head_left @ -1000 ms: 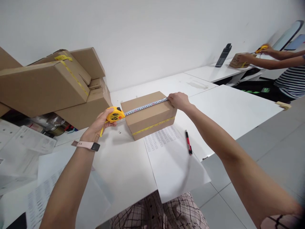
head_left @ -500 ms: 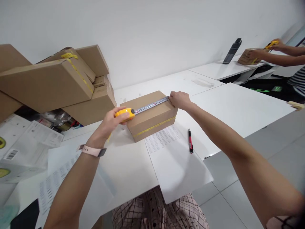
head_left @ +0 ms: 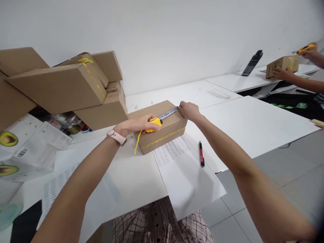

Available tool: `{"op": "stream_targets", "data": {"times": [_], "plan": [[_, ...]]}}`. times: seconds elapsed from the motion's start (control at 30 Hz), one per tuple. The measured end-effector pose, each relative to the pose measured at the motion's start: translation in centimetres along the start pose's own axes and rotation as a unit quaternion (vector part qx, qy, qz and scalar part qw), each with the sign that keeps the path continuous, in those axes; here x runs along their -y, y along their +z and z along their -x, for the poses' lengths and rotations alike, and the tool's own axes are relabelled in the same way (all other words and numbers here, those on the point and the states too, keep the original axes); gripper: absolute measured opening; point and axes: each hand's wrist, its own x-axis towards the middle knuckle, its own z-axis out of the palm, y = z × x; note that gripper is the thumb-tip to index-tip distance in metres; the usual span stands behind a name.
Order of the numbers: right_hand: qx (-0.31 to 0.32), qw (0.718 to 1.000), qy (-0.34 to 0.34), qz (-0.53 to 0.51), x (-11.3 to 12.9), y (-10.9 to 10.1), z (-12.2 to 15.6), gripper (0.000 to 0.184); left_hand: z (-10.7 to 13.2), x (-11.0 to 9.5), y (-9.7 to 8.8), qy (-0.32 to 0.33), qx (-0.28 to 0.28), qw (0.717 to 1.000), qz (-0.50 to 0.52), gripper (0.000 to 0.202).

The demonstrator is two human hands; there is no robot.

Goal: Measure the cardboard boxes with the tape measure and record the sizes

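Note:
My left hand (head_left: pixel 141 123) is wrapped round the yellow case of a tape measure (head_left: pixel 154 125), just over the top of a cardboard box (head_left: pixel 164 129). A yellow strap hangs from the case. The metal blade (head_left: pixel 169 113) reaches across the box top to the far right edge. There my right hand (head_left: pixel 187 110) pinches the blade's end, its fingertips at the box edge. A yellow band runs along the box's front side. Under the box's front lies a printed sheet (head_left: pixel 189 189), with a red and black pen (head_left: pixel 201 154) on it.
Several cardboard boxes (head_left: pixel 60 86) are stacked at the left, beside white packaging with avocado pictures (head_left: pixel 27 148). More printed paper (head_left: pixel 60 175) lies under my left arm. At the far right, another person's hands (head_left: pixel 283 73) hold a small box and a yellow tool, near a dark bottle (head_left: pixel 253 63).
My left hand has slid right along the box with the tape case, so less blade shows. My right hand stays at the far edge. The other person's yellow tool has lifted off their box.

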Motion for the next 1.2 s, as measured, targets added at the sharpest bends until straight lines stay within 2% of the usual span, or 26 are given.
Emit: {"op": "stream_targets", "data": {"times": [0.13, 0.27, 0.43, 0.57, 0.7, 0.83, 0.93, 0.97, 1.03, 1.1, 1.13, 1.2], "plan": [[0.002, 1.000, 0.013, -0.020, -0.1, 0.2, 0.2, 0.038, -1.1, -0.9, 1.2, -0.029, -0.010, 0.999, 0.037, 0.032], [-0.016, 0.998, 0.027, -0.046, -0.3, 0.7, 0.4, 0.039, -0.9, -0.4, 1.9, -0.007, -0.020, 0.996, 0.082, 0.035], [-0.034, 0.995, 0.042, -0.086, -0.7, 1.2, 0.5, 0.042, 0.4, 0.8, 2.2, 0.030, -0.042, 0.989, 0.139, 0.034], [0.005, 0.982, 0.036, -0.183, -1.5, 1.2, 1.1, 0.044, 2.7, 1.9, 2.6, 0.066, -0.108, 0.976, 0.175, 0.035], [0.072, 0.947, 0.003, -0.314, -1.8, 1.2, 2.3, 0.055, 6.1, 3.4, 3.4, 0.114, -0.201, 0.948, 0.219, 0.031], [0.077, 0.953, 0.053, -0.289, -0.6, 1.1, 3.8, 0.052, 8.9, 5.1, 4.6, 0.151, -0.267, 0.915, 0.262, 0.030], [0.098, 0.964, 0.052, -0.243, 1.2, 0.7, 5.6, 0.053, 10.3, 6.3, 5.8, 0.180, -0.268, 0.901, 0.291, 0.033], [0.081, 0.973, 0.040, -0.213, 2.0, 0.5, 6.4, 0.053, 10.5, 6.6, 6.2, 0.190, -0.261, 0.898, 0.299, 0.035], [-0.006, 0.988, -0.017, -0.152, 3.8, 0.0, 8.2, 0.053, 10.8, 7.3, 7.2, 0.208, -0.236, 0.897, 0.310, 0.040], [-0.081, 0.978, -0.119, -0.152, 5.7, -0.7, 10.1, 0.047, 10.8, 7.9, 8.3, 0.219, -0.206, 0.901, 0.313, 0.048], [-0.078, 0.963, -0.179, -0.188, 6.6, -1.1, 11.0, 0.042, 10.8, 8.1, 8.8, 0.221, -0.194, 0.903, 0.312, 0.052], [0.008, 0.922, -0.264, -0.284, 8.4, -1.7, 12.5, 0.041, 10.8, 8.5, 9.8, 0.222, -0.178, 0.908, 0.307, 0.057]]}}
